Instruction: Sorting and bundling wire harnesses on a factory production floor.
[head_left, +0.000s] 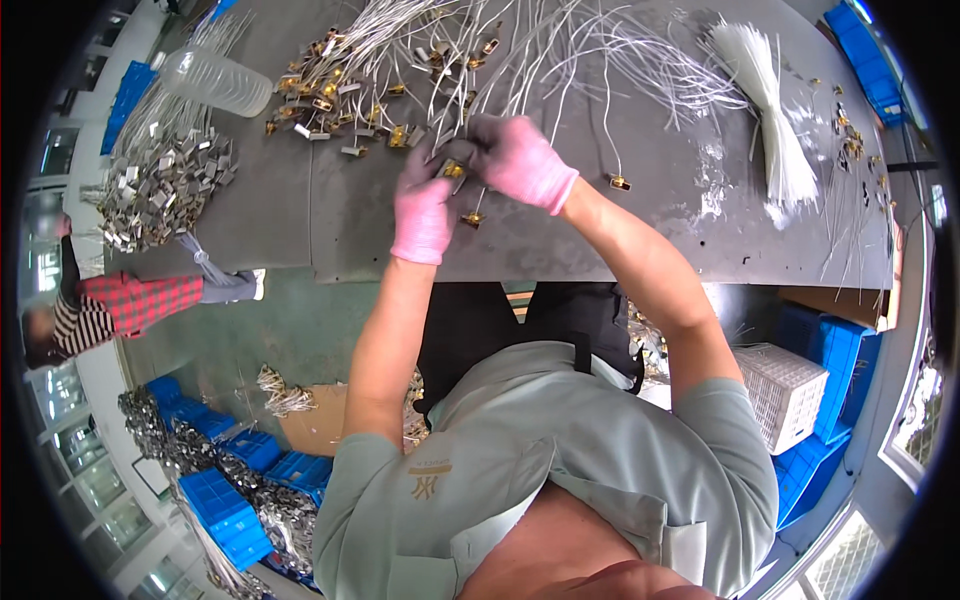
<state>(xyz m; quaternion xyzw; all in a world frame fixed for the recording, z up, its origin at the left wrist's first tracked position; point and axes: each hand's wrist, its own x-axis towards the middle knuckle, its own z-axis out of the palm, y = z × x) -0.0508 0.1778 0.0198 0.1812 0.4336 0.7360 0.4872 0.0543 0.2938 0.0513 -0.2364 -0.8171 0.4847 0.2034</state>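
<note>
Both my hands wear pink gloves with grey fingers and meet over the grey table. My left hand [422,208] is closed on a small brass-coloured metal fitting [453,170]. Against it, the fingers of my right hand [522,165] are pinched together; what they grip is hidden. A white wire [460,110] runs up from between the hands. Just below them lies another brass-coloured fitting [472,219]. To the right, a wire ends in a similar fitting [620,183]. Beyond my left hand is a pile of wired fittings [325,95].
A clear plastic bottle [215,80] lies at the far left, above a bundle of silvery metal-ended wires [165,185]. Loose white wires [650,65] and a tied white bundle [768,110] lie right. Blue crates [225,515] stand on the floor; a person [130,303] is at left.
</note>
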